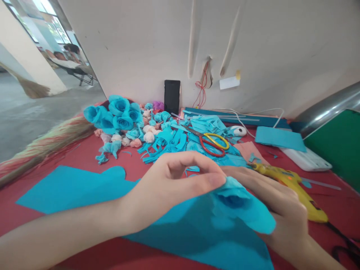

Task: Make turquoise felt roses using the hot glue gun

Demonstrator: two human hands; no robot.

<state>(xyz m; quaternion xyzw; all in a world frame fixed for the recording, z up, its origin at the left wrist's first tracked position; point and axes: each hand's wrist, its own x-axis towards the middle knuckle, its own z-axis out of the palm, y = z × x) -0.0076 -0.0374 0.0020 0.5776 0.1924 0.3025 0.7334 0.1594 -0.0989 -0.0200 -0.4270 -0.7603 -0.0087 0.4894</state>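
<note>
A light blue crepe paper flower [239,204] is held between my two hands above the table. The thumb and forefinger of my left hand [180,180] pinch the edge of one petal. Behind the flower, my right hand [278,198] is wrapped around its far side, so its grip is partly hidden. Under both hands lie large flat sheets of blue crepe paper [180,228]. Just right of my right hand rests a yellow hot glue gun [295,187].
Finished blue paper roses [119,112] and small paper buds [149,137] sit at the back left. Scissors [213,144] lie on blue scraps [168,144]. A phone [172,95] leans on the wall. A blue paper piece [279,138] covers a white device [309,159]. People recline far left.
</note>
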